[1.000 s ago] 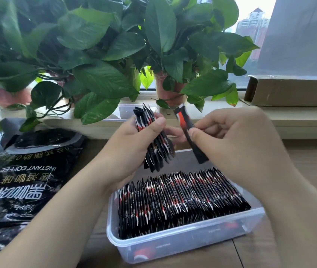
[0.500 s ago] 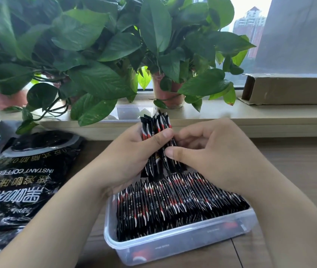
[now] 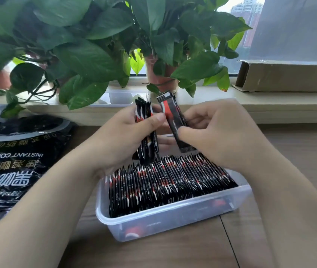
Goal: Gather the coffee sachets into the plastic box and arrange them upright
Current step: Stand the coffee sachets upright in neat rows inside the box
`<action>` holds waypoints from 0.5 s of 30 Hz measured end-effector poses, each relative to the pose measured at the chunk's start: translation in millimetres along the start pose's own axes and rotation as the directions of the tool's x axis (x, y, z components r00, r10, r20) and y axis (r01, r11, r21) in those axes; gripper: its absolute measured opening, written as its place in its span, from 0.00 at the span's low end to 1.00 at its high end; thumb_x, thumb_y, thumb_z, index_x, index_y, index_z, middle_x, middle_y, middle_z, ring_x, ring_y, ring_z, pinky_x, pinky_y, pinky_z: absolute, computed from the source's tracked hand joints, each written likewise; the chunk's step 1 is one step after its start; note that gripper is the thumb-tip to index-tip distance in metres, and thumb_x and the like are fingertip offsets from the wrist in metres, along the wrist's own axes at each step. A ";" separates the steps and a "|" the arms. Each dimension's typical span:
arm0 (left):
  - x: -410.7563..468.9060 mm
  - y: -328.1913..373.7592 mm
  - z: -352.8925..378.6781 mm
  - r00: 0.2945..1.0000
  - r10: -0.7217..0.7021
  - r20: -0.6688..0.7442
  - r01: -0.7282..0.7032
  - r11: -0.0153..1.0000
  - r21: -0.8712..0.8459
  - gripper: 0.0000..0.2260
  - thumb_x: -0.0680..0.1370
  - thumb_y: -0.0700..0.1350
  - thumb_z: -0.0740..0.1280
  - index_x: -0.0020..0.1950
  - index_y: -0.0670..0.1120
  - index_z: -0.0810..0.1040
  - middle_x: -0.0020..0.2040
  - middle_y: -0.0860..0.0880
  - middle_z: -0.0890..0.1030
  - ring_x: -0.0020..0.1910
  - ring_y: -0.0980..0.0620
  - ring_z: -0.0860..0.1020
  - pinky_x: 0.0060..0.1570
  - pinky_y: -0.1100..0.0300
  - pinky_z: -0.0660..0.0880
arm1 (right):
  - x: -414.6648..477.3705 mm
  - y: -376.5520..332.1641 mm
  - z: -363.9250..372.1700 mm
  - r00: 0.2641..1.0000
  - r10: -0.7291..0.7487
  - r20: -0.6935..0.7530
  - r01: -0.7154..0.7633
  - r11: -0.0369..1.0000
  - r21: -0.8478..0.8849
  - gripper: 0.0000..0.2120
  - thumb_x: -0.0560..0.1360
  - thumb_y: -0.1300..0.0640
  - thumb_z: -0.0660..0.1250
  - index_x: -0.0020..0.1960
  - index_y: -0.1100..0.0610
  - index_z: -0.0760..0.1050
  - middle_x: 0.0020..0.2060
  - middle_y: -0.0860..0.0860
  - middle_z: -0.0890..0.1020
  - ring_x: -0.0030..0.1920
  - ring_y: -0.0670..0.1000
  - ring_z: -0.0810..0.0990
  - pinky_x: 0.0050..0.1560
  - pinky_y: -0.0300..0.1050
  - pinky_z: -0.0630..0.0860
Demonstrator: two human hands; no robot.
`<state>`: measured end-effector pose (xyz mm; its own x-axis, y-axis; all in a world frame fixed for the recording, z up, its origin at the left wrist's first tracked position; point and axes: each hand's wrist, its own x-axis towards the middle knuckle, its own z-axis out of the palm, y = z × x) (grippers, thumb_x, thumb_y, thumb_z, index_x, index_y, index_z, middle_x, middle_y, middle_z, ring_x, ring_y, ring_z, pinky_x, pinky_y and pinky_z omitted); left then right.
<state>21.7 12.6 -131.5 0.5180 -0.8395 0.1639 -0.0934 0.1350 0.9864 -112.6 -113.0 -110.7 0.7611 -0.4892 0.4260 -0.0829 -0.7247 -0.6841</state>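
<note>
The left hand (image 3: 120, 138) is curled around a small bundle of coffee sachets (image 3: 148, 149), thumb pressed across the front of them, and holds the bundle roughly upright above the far left part of the clear plastic box (image 3: 173, 216). Just beside it, the right hand (image 3: 221, 138) pinches a single sachet (image 3: 170, 111) between thumb and curled fingers; this one is black with a red band near its top and tilts with its upper end towards the bundle and its lower end hanging just over the packed row. The two hands sit close together, and whether the single sachet touches the bundle cannot be told. Inside the box a dense row of sachets (image 3: 169, 178) stands on edge, running from the left wall almost to the right wall along the near side (a few more lie flat beneath them, showing red through the near wall). The box rests on a wooden table (image 3: 173, 252). To its left lies a large black bag printed INSTANT COFFEE (image 3: 14, 161), its lettering upside down from this view. Behind the hands runs a pale windowsill (image 3: 270, 107) carrying broad-leaved potted plants (image 3: 80, 55), one in a terracotta pot (image 3: 158, 74), a small clear container (image 3: 119, 97) and, to the right, an open cardboard box (image 3: 289, 76) lying on its side.
</note>
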 end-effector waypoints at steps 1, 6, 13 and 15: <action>0.8 0.4 -0.6 1.000 -0.012 -0.009 0.012 1.000 0.002 0.13 0.83 0.42 0.60 0.65 0.37 0.71 0.50 0.38 0.86 0.49 0.40 0.85 0.52 0.47 0.82 | -1.3 1.9 -8.5 1.000 0.000 0.003 0.000 1.000 -0.008 0.03 0.68 0.57 0.74 0.37 0.50 0.85 0.31 0.46 0.85 0.33 0.47 0.84 0.38 0.43 0.81; 3.4 -1.0 -5.3 0.998 0.012 -0.067 -0.010 0.999 0.030 0.10 0.83 0.43 0.61 0.62 0.40 0.69 0.46 0.40 0.87 0.48 0.40 0.86 0.49 0.49 0.82 | 4.8 -3.9 -56.0 0.862 0.065 0.502 0.100 0.951 -0.294 0.07 0.71 0.57 0.75 0.44 0.44 0.85 0.35 0.43 0.86 0.33 0.39 0.82 0.36 0.28 0.73; 3.5 -5.0 -4.4 0.998 0.022 -0.057 -0.018 0.997 0.069 0.10 0.83 0.44 0.62 0.62 0.41 0.69 0.48 0.38 0.86 0.48 0.40 0.86 0.53 0.45 0.80 | 29.4 -8.9 -35.3 0.411 0.343 0.844 0.399 0.765 -0.505 0.06 0.71 0.52 0.76 0.43 0.42 0.81 0.30 0.28 0.79 0.34 0.30 0.78 0.39 0.28 0.70; 3.2 -4.9 -5.0 0.999 0.017 -0.047 -0.013 0.997 0.077 0.11 0.83 0.44 0.62 0.63 0.41 0.68 0.48 0.38 0.86 0.48 0.40 0.86 0.52 0.46 0.81 | 32.3 -6.0 -33.0 0.380 0.298 0.875 0.456 0.763 -0.458 0.05 0.72 0.53 0.75 0.47 0.45 0.83 0.32 0.30 0.81 0.36 0.32 0.79 0.43 0.33 0.73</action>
<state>28.1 11.9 -135.7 0.5556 -0.8116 0.1805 -0.1650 0.1052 0.9807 -108.7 -140.5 -73.3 0.8278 0.0227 -0.5606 -0.0107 -0.9984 -0.0562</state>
